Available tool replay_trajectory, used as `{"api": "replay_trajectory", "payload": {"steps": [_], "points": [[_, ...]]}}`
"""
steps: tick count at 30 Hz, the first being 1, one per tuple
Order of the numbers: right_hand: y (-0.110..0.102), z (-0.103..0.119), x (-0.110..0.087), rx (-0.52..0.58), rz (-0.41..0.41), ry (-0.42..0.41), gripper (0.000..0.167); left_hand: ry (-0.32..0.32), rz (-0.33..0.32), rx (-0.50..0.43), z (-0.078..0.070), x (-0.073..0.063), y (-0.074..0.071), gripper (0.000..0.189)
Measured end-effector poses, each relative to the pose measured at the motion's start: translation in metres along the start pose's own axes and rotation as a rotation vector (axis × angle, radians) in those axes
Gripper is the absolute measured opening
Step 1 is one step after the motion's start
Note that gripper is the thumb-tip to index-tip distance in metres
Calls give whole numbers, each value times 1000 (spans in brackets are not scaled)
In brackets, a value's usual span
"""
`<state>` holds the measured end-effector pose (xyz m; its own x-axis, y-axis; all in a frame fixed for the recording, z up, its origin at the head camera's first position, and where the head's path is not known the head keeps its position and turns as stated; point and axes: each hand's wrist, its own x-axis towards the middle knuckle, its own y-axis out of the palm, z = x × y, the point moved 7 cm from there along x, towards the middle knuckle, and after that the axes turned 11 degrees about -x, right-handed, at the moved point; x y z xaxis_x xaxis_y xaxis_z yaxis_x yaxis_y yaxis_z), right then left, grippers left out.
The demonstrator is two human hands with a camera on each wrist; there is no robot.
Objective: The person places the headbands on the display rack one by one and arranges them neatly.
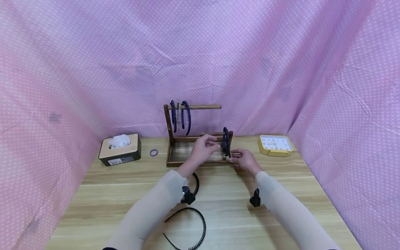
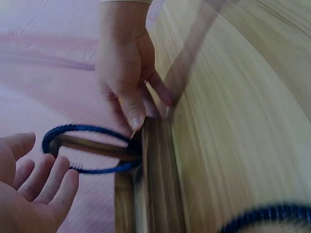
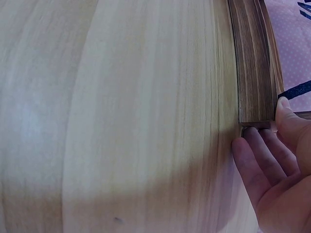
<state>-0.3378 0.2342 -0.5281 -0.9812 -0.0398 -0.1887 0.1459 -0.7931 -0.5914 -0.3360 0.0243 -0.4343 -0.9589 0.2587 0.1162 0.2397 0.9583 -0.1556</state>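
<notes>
A brown wooden headband rack (image 1: 200,163) with a shallow tray base stands at the back middle of the table. My right hand (image 1: 246,161) grips the right end of its base, thumb on the upper edge and fingers around the end piece, as the right wrist view shows. Over the tray, my left hand (image 1: 203,150) hovers with relaxed fingers, holding nothing. Just right of it, a dark blue toothed headband (image 1: 227,142) hangs on the short lower bar. In the left wrist view the left fingers (image 2: 56,182) overlap this headband's edge.
Headbands (image 1: 188,118) hang at the left of the upper bar. Two dark headbands (image 1: 204,227) lie on the table (image 1: 231,215), one partly behind my left forearm. A tissue box (image 1: 120,149) and purple hair tie (image 1: 153,152) sit left, a yellow clock (image 1: 275,146) right.
</notes>
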Motion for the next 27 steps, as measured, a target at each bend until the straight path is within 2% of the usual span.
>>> {"api": "replay_trajectory", "payload": {"steps": [6, 10, 13, 20, 27], "points": [[0, 0, -1, -7, 8, 4, 50, -11, 85, 32, -1, -30, -39, 28], [1, 0, -1, -9, 14, 6, 49, -19, 129, 141, 7, -52, -64, 28], [1, 1, -1, -13, 16, 0, 49, -22, 184, 197, 16, -70, -76, 25], [0, 3, -1, -28, 18, 5, 50, -55, 295, 234, 38, -108, -85, 22], [2, 3, -3, -32, 22, 4, 50, -78, 378, 273, 56, -129, -84, 30]]}}
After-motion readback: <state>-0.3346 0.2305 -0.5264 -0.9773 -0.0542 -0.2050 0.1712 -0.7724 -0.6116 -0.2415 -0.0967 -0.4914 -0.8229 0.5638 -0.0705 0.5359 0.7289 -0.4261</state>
